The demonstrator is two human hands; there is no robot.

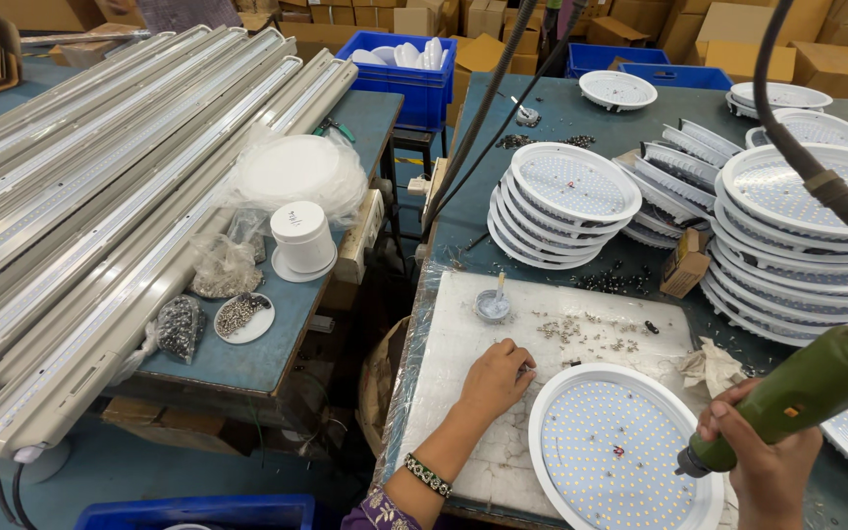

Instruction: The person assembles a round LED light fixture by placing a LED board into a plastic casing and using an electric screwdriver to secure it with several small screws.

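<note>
White board [463, 344] — one lamp disc [620, 451]; right hand [763, 456] grips one screwdriver [797, 388], left hand [495, 378] seemingly pinching screws [581, 329].

View: one camera on your head, no second view.
Facing: forward and down over the workbench [561, 108].
Nearness: close above your hands; far boxes remain visible.

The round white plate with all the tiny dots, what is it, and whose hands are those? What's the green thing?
The camera sits on a person's head and looks down at their own two hands. The round white plate is a light panel; the dots are tiny lamps. It lies on a white board. The right hand holds a green power screwdriver, tip at the panel's edge. The left hand rests on the board near small loose screws. More panels are stacked behind.
</note>
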